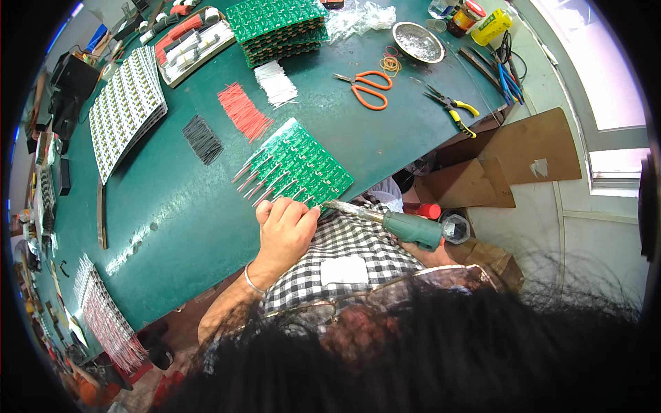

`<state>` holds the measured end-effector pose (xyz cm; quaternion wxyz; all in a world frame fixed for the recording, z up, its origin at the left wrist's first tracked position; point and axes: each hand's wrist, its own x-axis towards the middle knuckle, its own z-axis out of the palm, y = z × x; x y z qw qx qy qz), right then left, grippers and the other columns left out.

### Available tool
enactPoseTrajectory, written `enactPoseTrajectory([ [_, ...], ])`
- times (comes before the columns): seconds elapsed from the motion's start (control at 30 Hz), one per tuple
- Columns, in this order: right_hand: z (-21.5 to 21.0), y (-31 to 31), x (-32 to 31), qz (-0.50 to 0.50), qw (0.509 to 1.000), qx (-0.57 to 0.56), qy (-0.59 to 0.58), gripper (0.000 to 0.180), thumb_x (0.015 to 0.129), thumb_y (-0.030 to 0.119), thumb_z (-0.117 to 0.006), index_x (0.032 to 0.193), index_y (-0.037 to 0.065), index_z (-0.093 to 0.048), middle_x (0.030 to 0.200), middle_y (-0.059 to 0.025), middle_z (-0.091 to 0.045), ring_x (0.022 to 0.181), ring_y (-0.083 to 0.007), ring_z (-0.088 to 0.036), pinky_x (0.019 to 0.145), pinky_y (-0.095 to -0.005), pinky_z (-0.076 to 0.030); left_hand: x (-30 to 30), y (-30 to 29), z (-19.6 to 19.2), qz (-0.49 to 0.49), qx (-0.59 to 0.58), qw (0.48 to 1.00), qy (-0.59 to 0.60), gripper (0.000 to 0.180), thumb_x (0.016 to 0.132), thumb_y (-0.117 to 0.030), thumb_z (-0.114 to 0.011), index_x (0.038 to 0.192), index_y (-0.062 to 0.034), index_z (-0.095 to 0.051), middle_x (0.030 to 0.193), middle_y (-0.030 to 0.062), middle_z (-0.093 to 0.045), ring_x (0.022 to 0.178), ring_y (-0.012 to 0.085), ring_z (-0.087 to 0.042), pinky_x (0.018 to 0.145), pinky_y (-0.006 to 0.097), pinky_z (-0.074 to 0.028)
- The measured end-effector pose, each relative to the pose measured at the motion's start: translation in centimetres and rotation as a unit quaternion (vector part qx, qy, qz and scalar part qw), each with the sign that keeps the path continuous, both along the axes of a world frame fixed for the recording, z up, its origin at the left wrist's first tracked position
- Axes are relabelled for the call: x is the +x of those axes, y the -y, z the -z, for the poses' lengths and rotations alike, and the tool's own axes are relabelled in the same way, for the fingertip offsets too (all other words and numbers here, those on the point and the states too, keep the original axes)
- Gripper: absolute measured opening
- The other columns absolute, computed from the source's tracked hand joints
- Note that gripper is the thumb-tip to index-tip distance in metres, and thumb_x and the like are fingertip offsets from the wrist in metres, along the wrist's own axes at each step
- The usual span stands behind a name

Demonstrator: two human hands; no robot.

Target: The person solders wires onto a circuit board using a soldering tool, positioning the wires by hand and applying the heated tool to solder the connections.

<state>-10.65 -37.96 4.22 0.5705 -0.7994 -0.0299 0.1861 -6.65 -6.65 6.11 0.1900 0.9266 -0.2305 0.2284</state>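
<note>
A green circuit board panel (303, 162) lies at the table's near edge, with rows of thin wires (260, 180) sticking out past its left side. My left hand (286, 226) is closed at the panel's near corner, its fingers curled and pressed together; what they pinch is hidden beneath them. From the right, my right hand (432, 255) grips a green-bodied soldering iron (413, 229), partly hidden behind the tool. Its metal tip points left and meets the panel's near edge, right beside my left fingers. Whether it touches a wire there is too small to tell.
Beyond the panel lie bundles of black wires (202, 140), red wires (245, 112) and white wires (275, 84). Orange-handled scissors (372, 89), yellow-handled pliers (454, 110) and a metal bowl (418, 43) are farther right. Stacked green boards (279, 31) stand at the back; white panels (127, 110) sit left.
</note>
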Motion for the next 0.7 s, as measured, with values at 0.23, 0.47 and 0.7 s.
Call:
enactPoseTrajectory([
  [0.23,0.9,0.1,-0.3,0.035,0.997,0.063,-0.036,0.061,0.074,0.008,-0.076,0.125,0.001,-0.044,0.113,-0.0073,-0.059,0.103,-0.0137,-0.055,0.091,-0.0302,-0.044,0.2,-0.1,0.0,0.011,-0.002,1.000,0.004,0.014,0.071,-0.012,-0.065,0.085,-0.0147,-0.064,0.077,-0.0045,-0.052,0.080,0.0136,-0.051,0.081,0.036,-0.029],
  [0.47,-0.8,-0.5,0.3,-0.017,0.999,-0.027,0.040,0.061,0.075,0.009,-0.076,0.125,0.001,-0.043,0.112,-0.0070,-0.060,0.102,-0.0136,-0.056,0.089,-0.0302,-0.046,0.2,-0.1,-0.1,0.009,0.006,1.000,0.002,0.014,0.071,-0.012,-0.064,0.085,-0.0142,-0.064,0.076,-0.0046,-0.052,0.079,0.0132,-0.051,0.080,0.035,-0.029],
  [0.7,0.6,-0.6,0.3,0.117,0.977,0.173,-0.045,0.047,0.079,0.010,-0.072,0.118,-0.001,-0.049,0.106,-0.0084,-0.063,0.089,-0.0121,-0.060,0.081,-0.0290,-0.049,0.2,0.0,0.0,0.007,0.005,1.000,0.005,0.013,0.071,-0.012,-0.064,0.084,-0.0145,-0.064,0.076,-0.0045,-0.052,0.079,0.0131,-0.051,0.080,0.035,-0.029],
])
